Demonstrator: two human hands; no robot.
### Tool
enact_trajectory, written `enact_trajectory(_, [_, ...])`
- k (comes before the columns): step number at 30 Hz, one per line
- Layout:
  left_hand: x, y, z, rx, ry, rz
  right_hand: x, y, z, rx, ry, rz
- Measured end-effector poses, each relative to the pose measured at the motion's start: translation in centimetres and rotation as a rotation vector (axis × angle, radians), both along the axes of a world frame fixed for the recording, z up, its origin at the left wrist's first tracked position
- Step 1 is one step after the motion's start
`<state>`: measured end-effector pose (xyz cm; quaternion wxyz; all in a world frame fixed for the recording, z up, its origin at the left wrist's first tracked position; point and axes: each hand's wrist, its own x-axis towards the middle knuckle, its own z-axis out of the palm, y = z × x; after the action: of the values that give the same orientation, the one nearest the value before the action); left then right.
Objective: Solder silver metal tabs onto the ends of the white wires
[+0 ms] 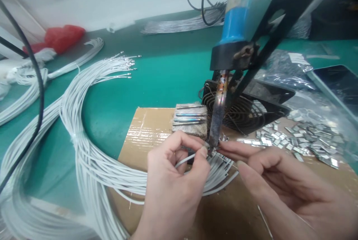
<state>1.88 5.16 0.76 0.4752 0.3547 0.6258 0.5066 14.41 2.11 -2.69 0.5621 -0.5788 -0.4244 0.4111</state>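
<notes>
My left hand (175,174) pinches the end of a thin white wire (187,159) between thumb and forefinger and holds it at the tip of a soldering iron (218,113). The iron has a blue handle (237,9) and hangs fixed in a black stand (282,24), pointing down. My right hand (282,180) comes in from the right, its fingertips pinched at the same tip on something too small to make out. A big bundle of white wires (84,150) curves from the left under both hands.
A brown cardboard sheet (145,128) lies on the green table (162,72). A black fan (246,109) sits behind the iron, next to a block with metal rods (190,119). Several small metal pieces (302,139) lie at right. A red bag (61,37) is far left.
</notes>
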Motion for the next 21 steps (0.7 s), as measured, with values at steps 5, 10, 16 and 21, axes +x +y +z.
enact_trajectory(5, [0.00,-0.03,-0.04,-0.008,0.035,-0.003,-0.14,-0.04,-0.03,0.006,0.017,-0.011])
enact_trajectory(10, [-0.06,-0.17,-0.04,-0.021,0.051,-0.020,-0.20,-0.03,0.03,0.018,-0.002,-0.006])
enact_trajectory(16, [-0.14,-0.21,-0.11,-0.016,0.068,-0.021,-0.11,-0.07,0.28,-0.011,-0.009,-0.006])
enact_trajectory(21, [-0.17,-0.21,-0.37,-0.039,0.076,-0.037,-0.31,-0.10,0.41,-0.049,0.005,-0.014])
